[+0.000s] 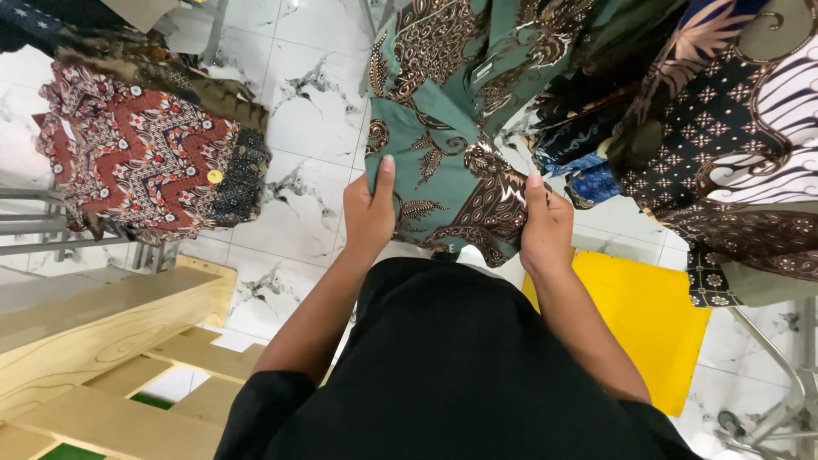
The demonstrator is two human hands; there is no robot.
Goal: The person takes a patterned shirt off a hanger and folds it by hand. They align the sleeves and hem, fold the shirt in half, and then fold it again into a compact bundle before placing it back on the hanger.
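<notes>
A green batik shirt [443, 128] with brown and cream leaf patterns hangs in front of me. My left hand [369, 213] grips its lower left hem, thumb lying up on the cloth. My right hand [545, 226] holds the lower right hem, thumb also on top. The hem is stretched between both hands, just above my black clothing. The shirt's upper part runs up to the rack at the top of the head view.
More patterned shirts [724, 128] in dark blue, brown and white hang to the right. A red-brown zigzag batik garment [145, 153] hangs on a metal rack at left. Wooden slats [111, 341] lie lower left, a yellow mat [648, 324] on the white marble floor [307, 94].
</notes>
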